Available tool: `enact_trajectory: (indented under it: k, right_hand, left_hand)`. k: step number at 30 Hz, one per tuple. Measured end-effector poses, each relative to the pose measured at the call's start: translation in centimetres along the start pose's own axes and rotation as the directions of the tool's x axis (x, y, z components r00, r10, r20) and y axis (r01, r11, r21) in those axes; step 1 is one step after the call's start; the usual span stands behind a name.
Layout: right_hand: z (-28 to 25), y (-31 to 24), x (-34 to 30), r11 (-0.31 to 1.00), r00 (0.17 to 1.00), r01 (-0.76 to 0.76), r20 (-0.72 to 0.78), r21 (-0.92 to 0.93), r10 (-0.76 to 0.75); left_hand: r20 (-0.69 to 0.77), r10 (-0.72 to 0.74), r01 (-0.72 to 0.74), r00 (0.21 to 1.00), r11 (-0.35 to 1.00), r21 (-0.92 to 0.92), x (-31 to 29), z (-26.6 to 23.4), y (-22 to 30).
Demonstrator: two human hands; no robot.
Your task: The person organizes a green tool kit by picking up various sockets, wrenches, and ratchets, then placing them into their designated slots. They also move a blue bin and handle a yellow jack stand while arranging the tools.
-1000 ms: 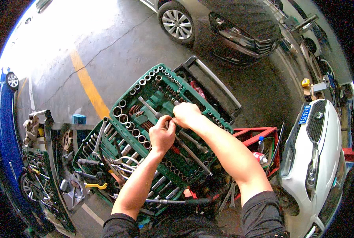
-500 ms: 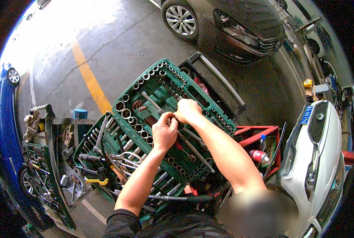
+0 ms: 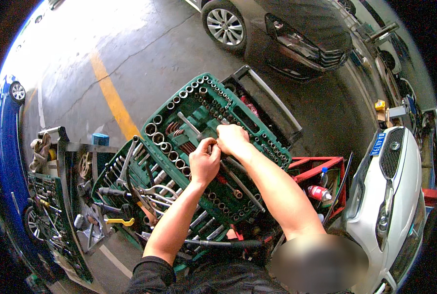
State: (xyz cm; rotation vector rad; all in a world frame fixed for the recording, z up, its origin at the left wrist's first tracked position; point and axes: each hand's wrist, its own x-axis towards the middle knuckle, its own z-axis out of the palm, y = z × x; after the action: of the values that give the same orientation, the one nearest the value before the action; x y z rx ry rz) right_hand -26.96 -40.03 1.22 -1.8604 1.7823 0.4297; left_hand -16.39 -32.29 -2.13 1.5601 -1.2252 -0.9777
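Observation:
A green socket case [image 3: 199, 81] lies unfolded before me, its tray filled with rows of chrome sockets in falling sizes. Over the tray's middle my left hand [image 3: 205, 160] is closed, thumb and fingers pinched together. My right hand [image 3: 232, 138] touches it from the right, its fingers curled around something mostly hidden. A small metal end [image 3: 224, 122] shows just beyond the right fingers. One steel bar [image 3: 189, 125] slants down toward the left fingers; whether it is held or lying there, I cannot tell. A ratchet with a red-marked handle [image 3: 236, 193] rests in the tray below my hands.
Combination wrenches [image 3: 126, 164] and a yellow-handled tool [image 3: 120, 221] lie at the left. A red metal frame [image 3: 316, 169] holding a bottle [image 3: 320, 193] stands right. A metal-edged cart [image 3: 272, 103] is behind the case. A dark car [image 3: 297, 29] and a white car [image 3: 400, 186] stand nearby.
The surroundings shift very slightly in the picture. Both hands stay together over the case, with almost no change in their pose.

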Motion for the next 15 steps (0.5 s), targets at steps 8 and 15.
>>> enact_trajectory:
  k: [8,15]
  right_hand:
    - [0.1,0.0,-0.7,0.99,0.998,-0.026,-0.056,-0.141,0.018]
    - [-0.4,-0.6,-0.1,0.974,0.999,-0.008,-0.04,-0.226,-0.001]
  left_hand:
    - [-0.002,0.018,-0.018,1.0,1.0,0.018,0.1,0.0,0.1]
    - [0.002,-0.011,0.011,1.0,0.999,0.036,0.1,0.1,0.1]
